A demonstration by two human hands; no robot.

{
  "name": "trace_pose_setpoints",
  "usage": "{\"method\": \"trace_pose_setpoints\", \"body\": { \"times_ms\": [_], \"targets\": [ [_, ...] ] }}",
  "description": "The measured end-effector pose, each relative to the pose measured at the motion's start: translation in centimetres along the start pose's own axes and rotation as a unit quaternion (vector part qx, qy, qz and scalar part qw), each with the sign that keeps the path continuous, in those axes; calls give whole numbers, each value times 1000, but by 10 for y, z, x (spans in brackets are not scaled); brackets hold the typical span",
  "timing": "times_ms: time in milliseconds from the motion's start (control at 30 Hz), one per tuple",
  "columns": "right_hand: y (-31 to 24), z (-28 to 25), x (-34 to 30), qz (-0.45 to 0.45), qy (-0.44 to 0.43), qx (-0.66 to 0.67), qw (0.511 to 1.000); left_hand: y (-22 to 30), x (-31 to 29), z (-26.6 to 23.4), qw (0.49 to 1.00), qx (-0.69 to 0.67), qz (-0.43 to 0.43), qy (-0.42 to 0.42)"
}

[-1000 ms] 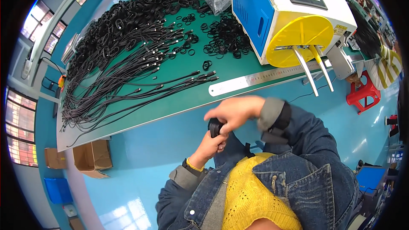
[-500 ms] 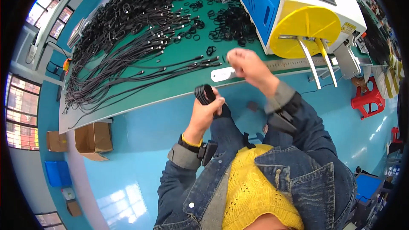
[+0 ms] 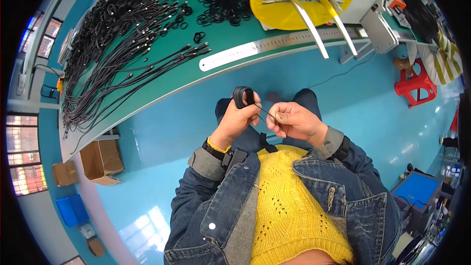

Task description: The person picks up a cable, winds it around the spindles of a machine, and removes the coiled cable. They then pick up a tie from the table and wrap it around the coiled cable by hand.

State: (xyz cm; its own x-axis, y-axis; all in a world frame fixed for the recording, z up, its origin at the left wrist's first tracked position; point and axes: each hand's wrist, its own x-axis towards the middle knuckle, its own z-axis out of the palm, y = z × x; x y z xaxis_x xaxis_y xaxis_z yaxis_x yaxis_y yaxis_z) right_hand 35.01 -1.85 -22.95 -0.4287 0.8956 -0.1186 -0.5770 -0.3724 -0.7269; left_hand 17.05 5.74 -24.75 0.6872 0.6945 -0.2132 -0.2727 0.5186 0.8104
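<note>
Below the table edge, my left hand [image 3: 237,119] is closed around a tight coil of black cable [image 3: 242,96], its loops standing up above the fingers. To the right of it, my right hand [image 3: 293,119] pinches a thin black strand [image 3: 263,110]. The strand runs taut from the coil to the fingertips; whether it is a cable end or a stretched band I cannot tell. On the green table lie loose black cables [image 3: 147,70] with metal-tipped plugs, and heaps of small black loops [image 3: 223,5].
A long steel ruler [image 3: 235,59] lies along the table's [image 3: 164,91] front edge. Beyond it stands a machine with a yellow disc [image 3: 274,12] and protruding metal bars [image 3: 311,29]. Open cardboard boxes [image 3: 102,161] sit at the left, a red stool [image 3: 417,86] at the right.
My right hand has come down from above the ruler to beside my left hand and now pinches a strand at the coil. The view has shifted to the right.
</note>
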Motion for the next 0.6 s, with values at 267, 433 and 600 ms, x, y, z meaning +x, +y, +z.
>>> {"method": "trace_pose_setpoints", "body": {
  "times_ms": [267,433,600],
  "targets": [
    [-60,-6,-9,19,65,-332,941,20,-8,26,972,57,-203,-105],
    [-63,-5,16,-81,-81,-605,788,18,-6,30,953,76,-269,-120],
    [-37,-12,20,-126,-71,-585,798,16,-6,26,950,124,-254,-131]
  ]
}}
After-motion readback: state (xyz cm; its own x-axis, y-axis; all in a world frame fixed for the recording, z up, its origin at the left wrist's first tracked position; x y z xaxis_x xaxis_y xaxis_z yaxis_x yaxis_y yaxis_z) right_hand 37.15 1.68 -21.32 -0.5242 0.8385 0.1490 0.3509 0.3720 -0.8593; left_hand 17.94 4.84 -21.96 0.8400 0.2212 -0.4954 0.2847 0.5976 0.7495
